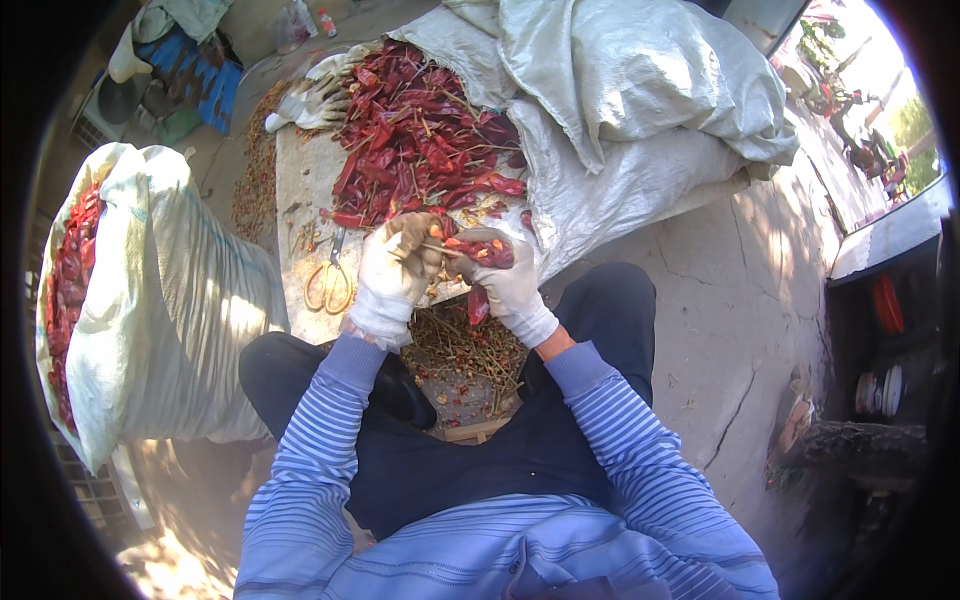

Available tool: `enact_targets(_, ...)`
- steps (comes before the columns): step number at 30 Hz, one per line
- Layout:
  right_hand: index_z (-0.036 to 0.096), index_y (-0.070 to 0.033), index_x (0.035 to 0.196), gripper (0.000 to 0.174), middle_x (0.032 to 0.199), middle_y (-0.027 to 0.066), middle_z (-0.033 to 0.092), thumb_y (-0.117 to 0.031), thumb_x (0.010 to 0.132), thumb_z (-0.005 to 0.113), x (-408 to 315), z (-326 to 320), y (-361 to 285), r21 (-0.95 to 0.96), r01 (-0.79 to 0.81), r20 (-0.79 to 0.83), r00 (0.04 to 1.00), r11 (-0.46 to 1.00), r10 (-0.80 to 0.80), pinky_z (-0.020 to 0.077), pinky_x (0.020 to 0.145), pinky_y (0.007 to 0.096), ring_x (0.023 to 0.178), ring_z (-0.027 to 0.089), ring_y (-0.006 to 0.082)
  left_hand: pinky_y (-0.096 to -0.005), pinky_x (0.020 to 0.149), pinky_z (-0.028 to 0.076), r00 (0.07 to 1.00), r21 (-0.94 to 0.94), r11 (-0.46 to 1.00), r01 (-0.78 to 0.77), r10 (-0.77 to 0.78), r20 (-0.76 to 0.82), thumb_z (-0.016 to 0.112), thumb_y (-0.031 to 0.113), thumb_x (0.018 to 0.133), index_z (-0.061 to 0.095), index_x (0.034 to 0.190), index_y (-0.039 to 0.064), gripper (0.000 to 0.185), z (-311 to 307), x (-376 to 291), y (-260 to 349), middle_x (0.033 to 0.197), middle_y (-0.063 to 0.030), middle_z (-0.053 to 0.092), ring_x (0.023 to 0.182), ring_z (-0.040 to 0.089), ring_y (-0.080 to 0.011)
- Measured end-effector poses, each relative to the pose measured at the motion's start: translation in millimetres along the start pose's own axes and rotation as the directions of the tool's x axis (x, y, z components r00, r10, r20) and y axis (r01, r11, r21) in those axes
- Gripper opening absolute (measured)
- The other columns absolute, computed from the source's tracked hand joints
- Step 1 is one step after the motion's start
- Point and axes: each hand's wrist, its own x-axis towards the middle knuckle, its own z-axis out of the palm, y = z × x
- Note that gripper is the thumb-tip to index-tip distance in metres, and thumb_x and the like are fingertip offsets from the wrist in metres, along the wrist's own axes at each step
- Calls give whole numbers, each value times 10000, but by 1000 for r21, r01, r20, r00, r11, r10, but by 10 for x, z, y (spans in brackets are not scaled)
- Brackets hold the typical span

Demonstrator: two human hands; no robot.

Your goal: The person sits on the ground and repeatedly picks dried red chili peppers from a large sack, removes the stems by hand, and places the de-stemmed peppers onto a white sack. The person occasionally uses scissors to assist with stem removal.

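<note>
Both my hands wear white work gloves with dirty palms and meet at the near edge of the low table (300,176). My right hand (506,274) is closed on dried red chili peppers (486,253), one of which hangs below its fingers. My left hand (405,259) pinches the pale stems beside them; its fingertips partly hide one another. Just beyond the hands lies a heap of dried red chilies (420,142) with stems. Scissors with yellow handles (328,289) rest left of my left hand, blades pointing away. Another pair of dirty gloves (315,97) lies beside the heap.
A white woven sack (630,82) lies across the table's far right, open towards the heap. An upright woven sack (180,300) holding red chilies stands at the left. Cut stems (469,352) litter the ground between my knees. A wooden log (855,446) is at the right.
</note>
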Motion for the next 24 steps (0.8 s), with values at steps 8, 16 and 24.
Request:
enact_targets(8, 696, 25, 1214, 374, 1062, 109, 739, -171, 905, 773, 65, -170, -372, 135, 75, -57, 996, 988, -68, 550, 725, 264, 850, 689, 146, -338, 603, 545, 998, 43, 998, -35, 33, 55, 670, 154, 975, 631, 1083, -44, 229, -129, 65, 353, 973, -125, 677, 674, 663, -209)
enact_targets(16, 660, 47, 1214, 377, 1047, 102, 731, -9, 865, 793, 19, -69, -346, 209, -200, 61, 980, 957, 192, 588, 793, 280, 895, 709, 156, -267, 629, 564, 996, 471, 882, 39, -74, 55, 725, 232, 972, 674, 1128, -66, 340, 79, -59, 371, 924, -109, 730, 720, 704, -144)
enact_targets(24, 626, 58, 1184, 301, 1010, 118, 713, 4, 907, 729, 20, -74, -354, 378, -153, -29, 984, 913, 177, 624, 744, 328, 836, 726, 204, -259, 711, 567, 986, 637, 771, 0, -105, 127, 713, 187, 959, 658, 1295, -28, 403, 314, -136, 466, 981, -64, 735, 786, 694, -121)
